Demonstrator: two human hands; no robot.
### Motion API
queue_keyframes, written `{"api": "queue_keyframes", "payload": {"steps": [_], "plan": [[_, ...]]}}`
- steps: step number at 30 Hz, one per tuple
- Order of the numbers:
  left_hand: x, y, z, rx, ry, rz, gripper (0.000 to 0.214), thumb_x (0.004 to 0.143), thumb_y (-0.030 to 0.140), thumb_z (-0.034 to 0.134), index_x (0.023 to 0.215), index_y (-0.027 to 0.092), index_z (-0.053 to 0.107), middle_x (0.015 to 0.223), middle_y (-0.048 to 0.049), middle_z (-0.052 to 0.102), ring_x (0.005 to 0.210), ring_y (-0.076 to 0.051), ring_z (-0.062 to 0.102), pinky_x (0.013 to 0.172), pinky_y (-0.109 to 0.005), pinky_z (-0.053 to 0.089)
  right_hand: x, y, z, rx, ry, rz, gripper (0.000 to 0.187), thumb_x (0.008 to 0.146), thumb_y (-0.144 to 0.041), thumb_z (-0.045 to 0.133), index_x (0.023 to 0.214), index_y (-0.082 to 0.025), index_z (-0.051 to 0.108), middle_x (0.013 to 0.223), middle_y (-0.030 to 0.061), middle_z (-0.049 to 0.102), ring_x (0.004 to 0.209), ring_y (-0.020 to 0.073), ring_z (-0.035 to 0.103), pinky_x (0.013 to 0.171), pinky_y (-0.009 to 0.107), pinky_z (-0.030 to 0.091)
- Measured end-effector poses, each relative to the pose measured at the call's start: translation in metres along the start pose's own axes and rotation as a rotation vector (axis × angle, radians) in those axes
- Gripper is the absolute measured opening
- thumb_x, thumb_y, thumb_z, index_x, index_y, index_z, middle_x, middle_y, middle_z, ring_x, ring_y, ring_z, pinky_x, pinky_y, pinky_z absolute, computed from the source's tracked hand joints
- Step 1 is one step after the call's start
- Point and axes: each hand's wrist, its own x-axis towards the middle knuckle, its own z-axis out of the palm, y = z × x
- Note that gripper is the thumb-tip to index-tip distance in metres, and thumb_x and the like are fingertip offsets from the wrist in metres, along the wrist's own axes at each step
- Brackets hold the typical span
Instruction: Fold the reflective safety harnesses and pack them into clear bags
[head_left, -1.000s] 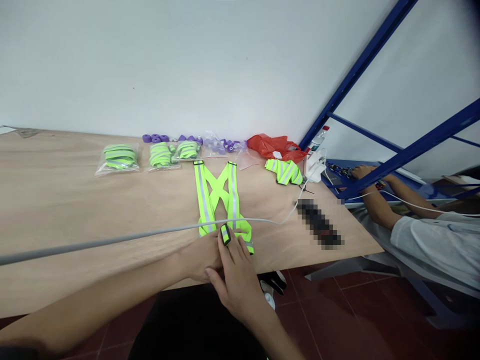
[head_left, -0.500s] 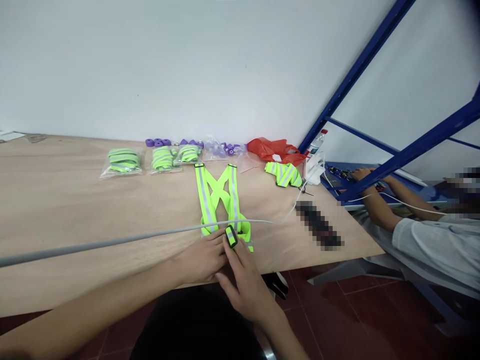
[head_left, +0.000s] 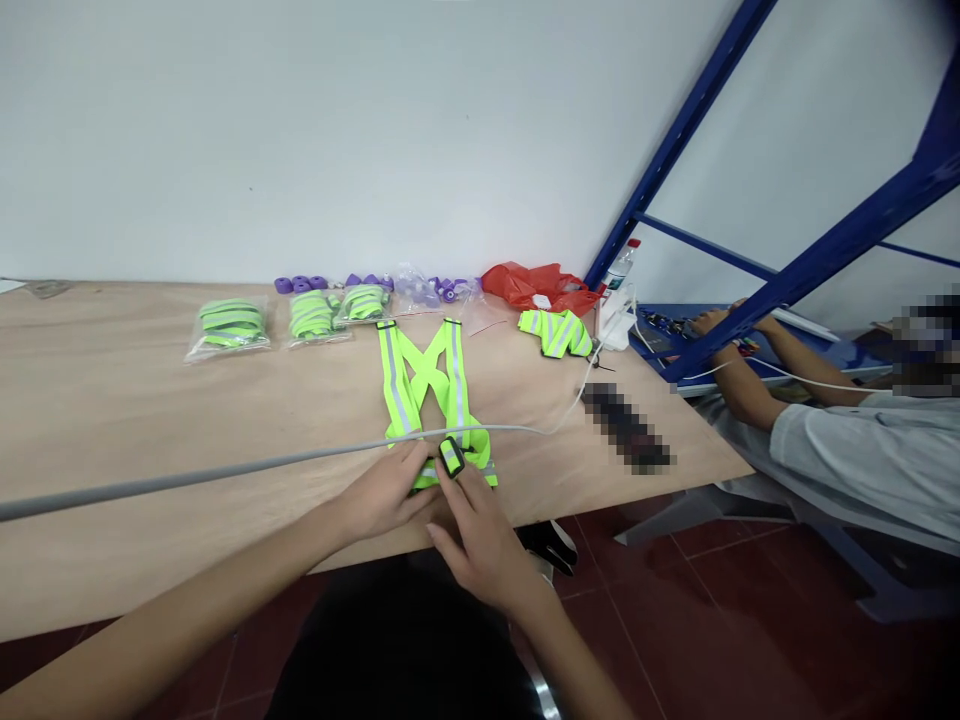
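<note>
Left grip [head_left: 384, 492] and right grip [head_left: 484, 540] at near end of harness [head_left: 427, 372]

Right grip: index fingertip against a black-framed buckle [head_left: 451, 457], other fingers alongside, thumb held apart from them. Left grip: fingertips at the green webbing just left of the buckle, thumb below. Cannot tell whether either is clamped; undersides hidden.

Harness, neon green with silver stripes, lies on the bench [head_left: 112, 400]. Two straps run away from the wearer, crossing in an X between them; a black fitting at each far end. Near part bunched, partly under the hands.

Grey cable [head_left: 300, 460] passes across the near part of the harness as seen; contact unclear.

Beyond the harness, to its left: three clear bags of green webbing, namely left bag [head_left: 231, 324], middle bag [head_left: 313, 316], right bag [head_left: 365, 301]. Purple pieces [head_left: 300, 285] behind them.

Beyond the harness, to its right: red bag [head_left: 532, 287], folded webbing [head_left: 555, 333] before it, white plug block [head_left: 616, 320], bottle [head_left: 621, 266]. Nearer, right of the harness, a dark object [head_left: 628, 428], pixelated.

Well right of the harness, past a blue frame [head_left: 795, 265]: a co-worker's hand [head_left: 709, 321], grey sleeve [head_left: 862, 455].
</note>
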Motion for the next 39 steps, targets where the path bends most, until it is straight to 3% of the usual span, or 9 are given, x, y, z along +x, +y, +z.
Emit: {"api": "queue_keyframes", "payload": {"steps": [5, 11, 14, 17, 20, 25, 30, 34, 39], "plan": [[-0.001, -0.007, -0.003, -0.087, 0.014, -0.054, 0.054, 0.097, 0.029, 0.057, 0.145, 0.023, 0.035, 0.137, -0.0141, 0.06, 0.121, -0.028, 0.063, 0.1, -0.042, 0.054, 0.002, -0.002, 0.0, -0.073, -0.009, -0.007, 0.066, 0.096, -0.022, 0.055, 0.158, -0.015, 0.035, 0.161, 0.0177, 0.039, 0.153, 0.0333, 0.028, 0.121, 0.059, 0.034], [-0.003, -0.013, -0.003, -0.108, -0.013, -0.117, 0.052, 0.093, 0.026, 0.059, 0.143, 0.025, 0.042, 0.138, -0.0117, 0.062, 0.121, -0.029, 0.064, 0.099, -0.041, 0.055, 0.005, -0.008, -0.005, -0.123, -0.041, -0.023, 0.057, 0.095, -0.025, 0.06, 0.15, -0.015, 0.047, 0.162, 0.0161, 0.039, 0.154, 0.0345, 0.027, 0.123, 0.058, 0.032], [-0.004, -0.015, -0.004, -0.105, -0.023, -0.081, 0.058, 0.091, 0.025, 0.062, 0.145, 0.027, 0.04, 0.143, -0.0111, 0.059, 0.125, -0.029, 0.062, 0.102, -0.041, 0.054, 0.007, -0.01, -0.006, -0.109, -0.035, -0.021, 0.052, 0.095, -0.026, 0.06, 0.145, -0.016, 0.05, 0.161, 0.0163, 0.04, 0.153, 0.036, 0.028, 0.122, 0.059, 0.033], [-0.006, -0.017, -0.007, -0.096, -0.036, -0.015, 0.061, 0.092, 0.027, 0.065, 0.147, 0.029, 0.039, 0.148, -0.0103, 0.054, 0.132, -0.028, 0.057, 0.109, -0.042, 0.05, 0.007, -0.009, -0.005, -0.071, -0.013, -0.019, 0.036, 0.093, -0.024, 0.061, 0.128, -0.014, 0.057, 0.156, 0.0184, 0.046, 0.154, 0.0353, 0.027, 0.123, 0.059, 0.032], [-0.009, -0.02, -0.011, -0.097, -0.05, 0.032, 0.066, 0.093, 0.031, 0.068, 0.15, 0.029, 0.034, 0.153, -0.0119, 0.049, 0.139, -0.028, 0.051, 0.113, -0.044, 0.046, 0.005, -0.005, 0.0, -0.04, 0.029, -0.037, 0.036, 0.091, -0.019, 0.06, 0.125, -0.013, 0.052, 0.153, 0.0208, 0.049, 0.155, 0.0344, 0.025, 0.122, 0.06, 0.032], [-0.008, -0.022, -0.017, -0.098, -0.091, 0.114, 0.038, 0.097, 0.035, 0.064, 0.131, 0.025, 0.051, 0.144, -0.0125, 0.055, 0.134, -0.025, 0.055, 0.107, -0.039, 0.049, 0.0, 0.003, 0.009, -0.049, 0.131, -0.103, 0.06, 0.09, -0.014, 0.058, 0.145, -0.012, 0.035, 0.15, 0.0209, 0.052, 0.153, 0.033, 0.03, 0.12, 0.061, 0.037], [-0.005, -0.018, -0.018, -0.129, -0.064, 0.127, 0.021, 0.099, 0.035, 0.061, 0.116, 0.023, 0.056, 0.123, -0.0094, 0.065, 0.116, -0.023, 0.063, 0.096, -0.035, 0.053, 0.0, 0.002, 0.01, -0.069, 0.13, -0.114, 0.061, 0.088, -0.012, 0.058, 0.145, -0.013, 0.037, 0.153, 0.0185, 0.051, 0.151, 0.0337, 0.034, 0.118, 0.059, 0.041], [-0.004, -0.015, -0.016, -0.12, -0.039, 0.118, 0.014, 0.098, 0.033, 0.06, 0.104, 0.022, 0.054, 0.118, -0.0084, 0.066, 0.11, -0.022, 0.064, 0.091, -0.033, 0.053, 0.0, 0.001, 0.007, -0.053, 0.156, -0.137, 0.066, 0.091, -0.01, 0.053, 0.152, -0.01, 0.028, 0.15, 0.0183, 0.054, 0.151, 0.0317, 0.035, 0.118, 0.06, 0.041], [-0.007, -0.018, -0.018, -0.087, -0.027, 0.1, 0.016, 0.095, 0.033, 0.063, 0.096, 0.021, 0.053, 0.113, -0.0084, 0.068, 0.102, -0.021, 0.067, 0.086, -0.032, 0.054, 0.0, 0.011, -0.006, -0.018, 0.16, -0.175, 0.04, 0.093, -0.008, 0.051, 0.132, -0.018, 0.05, 0.137, 0.0133, 0.064, 0.138, 0.0265, 0.053, 0.112, 0.051, 0.05]]}}
